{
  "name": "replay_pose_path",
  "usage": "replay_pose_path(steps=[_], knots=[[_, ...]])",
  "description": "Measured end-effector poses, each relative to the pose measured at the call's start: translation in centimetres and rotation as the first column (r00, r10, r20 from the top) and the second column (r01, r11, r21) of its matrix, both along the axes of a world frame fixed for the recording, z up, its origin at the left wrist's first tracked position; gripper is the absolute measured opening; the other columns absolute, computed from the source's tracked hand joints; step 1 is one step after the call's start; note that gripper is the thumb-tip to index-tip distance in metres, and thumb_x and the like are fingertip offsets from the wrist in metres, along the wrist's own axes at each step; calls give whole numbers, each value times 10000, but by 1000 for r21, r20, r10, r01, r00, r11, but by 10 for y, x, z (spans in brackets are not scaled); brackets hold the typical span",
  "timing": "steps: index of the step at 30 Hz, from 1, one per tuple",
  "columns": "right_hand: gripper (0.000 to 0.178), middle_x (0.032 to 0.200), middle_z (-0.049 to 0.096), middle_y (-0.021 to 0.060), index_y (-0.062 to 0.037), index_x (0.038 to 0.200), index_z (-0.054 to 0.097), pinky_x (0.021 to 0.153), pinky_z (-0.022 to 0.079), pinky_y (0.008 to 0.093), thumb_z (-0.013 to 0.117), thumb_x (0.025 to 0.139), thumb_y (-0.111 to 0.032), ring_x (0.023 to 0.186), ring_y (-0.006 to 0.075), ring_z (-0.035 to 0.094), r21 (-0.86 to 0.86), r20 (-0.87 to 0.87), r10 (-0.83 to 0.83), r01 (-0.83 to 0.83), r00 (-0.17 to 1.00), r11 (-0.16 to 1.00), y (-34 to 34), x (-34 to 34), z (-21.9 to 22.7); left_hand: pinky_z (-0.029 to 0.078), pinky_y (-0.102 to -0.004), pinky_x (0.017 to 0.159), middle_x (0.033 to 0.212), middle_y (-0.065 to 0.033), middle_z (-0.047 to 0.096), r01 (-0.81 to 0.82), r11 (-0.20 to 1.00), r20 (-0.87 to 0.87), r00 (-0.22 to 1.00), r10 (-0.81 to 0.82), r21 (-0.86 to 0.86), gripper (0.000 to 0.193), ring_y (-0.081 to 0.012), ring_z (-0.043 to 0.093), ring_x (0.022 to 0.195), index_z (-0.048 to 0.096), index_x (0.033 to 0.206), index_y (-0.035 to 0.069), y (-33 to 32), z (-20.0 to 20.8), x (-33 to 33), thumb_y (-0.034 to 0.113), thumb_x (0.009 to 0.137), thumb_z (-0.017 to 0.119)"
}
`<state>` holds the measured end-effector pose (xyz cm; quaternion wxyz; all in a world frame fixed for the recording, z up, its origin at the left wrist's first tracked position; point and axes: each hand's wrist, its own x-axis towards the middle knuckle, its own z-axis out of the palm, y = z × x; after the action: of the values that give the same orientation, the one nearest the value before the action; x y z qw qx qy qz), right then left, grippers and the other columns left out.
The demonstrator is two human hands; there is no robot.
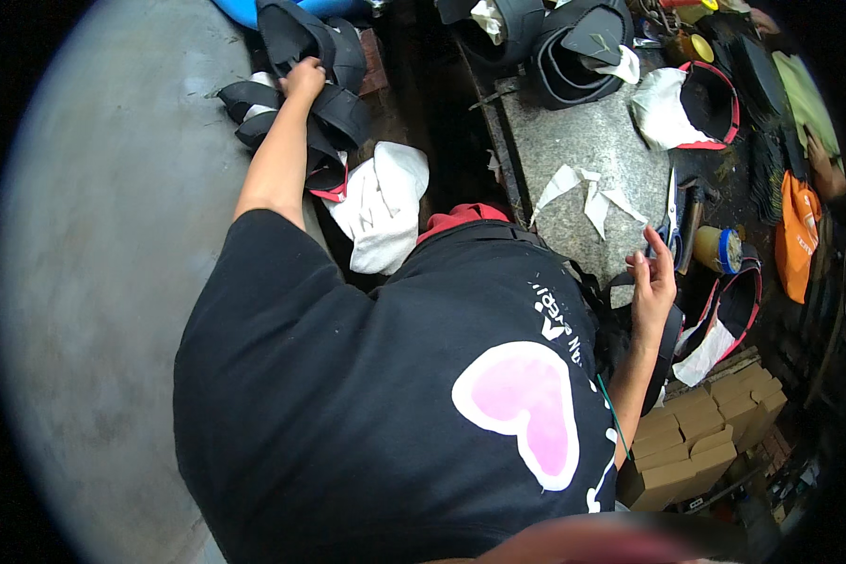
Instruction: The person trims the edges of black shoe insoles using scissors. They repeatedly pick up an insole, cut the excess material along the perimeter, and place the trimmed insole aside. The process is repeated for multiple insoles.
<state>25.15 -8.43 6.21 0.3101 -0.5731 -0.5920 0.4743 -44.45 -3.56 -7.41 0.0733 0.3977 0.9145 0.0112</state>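
Note:
At the far left my left hand (305, 80) is closed on the edge of a black, curved, band-shaped piece (293, 36) in a heap of similar pieces. The fingertips are partly hidden, so how they grip is hard to see. My right hand (654, 287) hangs over the right edge of a grey stone worktop (587, 122), fingers apart and holding nothing. Closest to it are blue-handled scissors (671, 202), a hammer (694, 221) and a blue-lidded jar (717, 250). White scraps (564, 186) lie on the worktop.
A white cloth (383, 202) lies beside the left heap. More black curved pieces (573, 75) and a red-edged one (714, 108) sit at the far right. Cardboard boxes (696, 442) stand at lower right. Another person's hand (824, 167) shows near an orange bag (797, 240).

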Motion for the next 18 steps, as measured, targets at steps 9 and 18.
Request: replay_pose_path(steps=[9, 18], knots=[[395, 986, 633, 39, -31, 1350, 541, 728, 505, 223, 577, 957, -42, 813, 81, 620, 75, 85, -39, 33, 996, 997, -6, 13, -2, 225, -693, 1070, 1042, -7, 694, 300, 944, -404, 853, -330, -138, 233, -225, 603, 1105, 686, 1092, 215, 5, 21, 48, 249, 871, 621], [376, 1232, 591, 70, -8, 1298, 573, 783, 485, 224, 609, 926, -37, 848, 84, 600, 16, -71, -148, 149, 986, 989, -14, 18, -6, 539, -513, 745, 846, -244, 692, 475, 879, -307, 831, -464, -44, 203, -415, 687, 816, 652, 917, 51, -12, 108, 192, 186, 868, 508]])
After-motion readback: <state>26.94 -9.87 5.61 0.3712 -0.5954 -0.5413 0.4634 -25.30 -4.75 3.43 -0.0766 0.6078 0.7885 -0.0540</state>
